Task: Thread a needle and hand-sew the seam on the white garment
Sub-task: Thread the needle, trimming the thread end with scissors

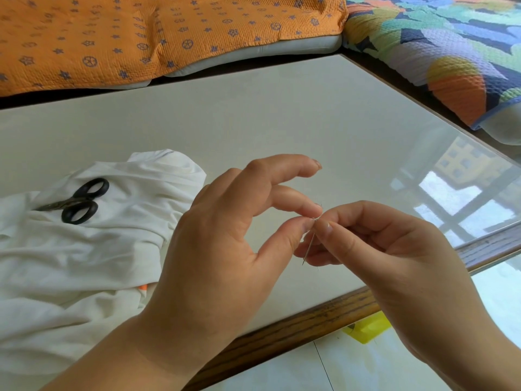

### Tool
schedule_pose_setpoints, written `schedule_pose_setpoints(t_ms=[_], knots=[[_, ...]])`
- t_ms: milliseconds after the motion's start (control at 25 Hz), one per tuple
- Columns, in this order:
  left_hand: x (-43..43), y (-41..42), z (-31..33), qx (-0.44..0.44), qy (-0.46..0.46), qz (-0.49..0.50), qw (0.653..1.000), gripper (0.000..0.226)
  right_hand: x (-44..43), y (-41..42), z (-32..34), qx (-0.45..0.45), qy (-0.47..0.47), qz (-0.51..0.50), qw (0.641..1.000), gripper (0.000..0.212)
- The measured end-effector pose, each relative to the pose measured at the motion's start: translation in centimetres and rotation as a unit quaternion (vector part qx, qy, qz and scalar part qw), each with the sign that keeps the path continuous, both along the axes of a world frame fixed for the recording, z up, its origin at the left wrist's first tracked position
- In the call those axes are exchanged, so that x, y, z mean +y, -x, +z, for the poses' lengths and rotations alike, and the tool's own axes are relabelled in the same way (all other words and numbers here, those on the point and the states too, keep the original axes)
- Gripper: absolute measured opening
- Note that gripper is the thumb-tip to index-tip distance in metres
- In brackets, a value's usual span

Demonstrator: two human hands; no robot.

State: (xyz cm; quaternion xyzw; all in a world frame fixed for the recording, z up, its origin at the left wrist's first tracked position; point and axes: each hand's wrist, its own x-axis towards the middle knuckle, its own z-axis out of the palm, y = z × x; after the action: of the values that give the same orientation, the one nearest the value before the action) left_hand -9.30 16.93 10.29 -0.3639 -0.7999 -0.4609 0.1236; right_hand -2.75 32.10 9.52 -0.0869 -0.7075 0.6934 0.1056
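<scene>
Left hand and right hand meet at fingertips; right pinches thin steel needle, left thumb and finger pinch at its upper end; creased white garment at 9 o'clock on glossy table; black-handled scissors lie on it; quilted orange cushion at 12.

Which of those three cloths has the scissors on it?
The white garment on the table, bearing black-handled scissors; the orange quilt and the multicoloured quilt lie beyond it.
</scene>
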Motion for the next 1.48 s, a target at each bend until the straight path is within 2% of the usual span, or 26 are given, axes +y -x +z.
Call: schedule_pose_setpoints(t_ms=[280,440,560,760,1080,1200,1320,1480], knots=[[-0.1,0.1,-0.2,0.02,0.032,0.01,0.999,0.038,0.0,0.1,0.0,-0.016,0.011,0.009,1.0,0.014],[-0.1,0.1,-0.4,-0.006,0.038,0.032,0.999,0.037,0.5,0.6,-0.3,-0.055,0.123,0.028,0.99,0.013],[-0.2,0.6,-0.6,-0.092,0.006,0.056,0.994,0.031,0.7,1.1,-0.2,-0.095,0.195,0.046,0.975,0.006],[-0.1,2.1,-1.4,-0.28,-0.08,0.069,0.954,0.033,1.1,2.3,0.0,-0.113,0.224,0.057,0.966,0.011],[-0.3,3.0,-1.7,-0.388,-0.114,0.108,0.908,0.026,1.1,4.4,0.3,-0.066,0.375,0.09,0.92,0.024],[-0.5,3.0,-1.6,-0.404,-0.118,0.106,0.901,0.026,0.9,4.8,0.5,-0.04,0.337,0.08,0.937,0.023],[-0.7,3.1,-1.5,-0.408,-0.123,0.109,0.898,0.028,0.6,4.9,0.9,-0.007,0.194,0.031,0.981,0.019],[-1.5,3.9,-2.0,-0.405,-0.112,0.138,0.897,0.03,1.2,4.6,1.6,-0.005,0.065,-0.02,0.998,0.021]])
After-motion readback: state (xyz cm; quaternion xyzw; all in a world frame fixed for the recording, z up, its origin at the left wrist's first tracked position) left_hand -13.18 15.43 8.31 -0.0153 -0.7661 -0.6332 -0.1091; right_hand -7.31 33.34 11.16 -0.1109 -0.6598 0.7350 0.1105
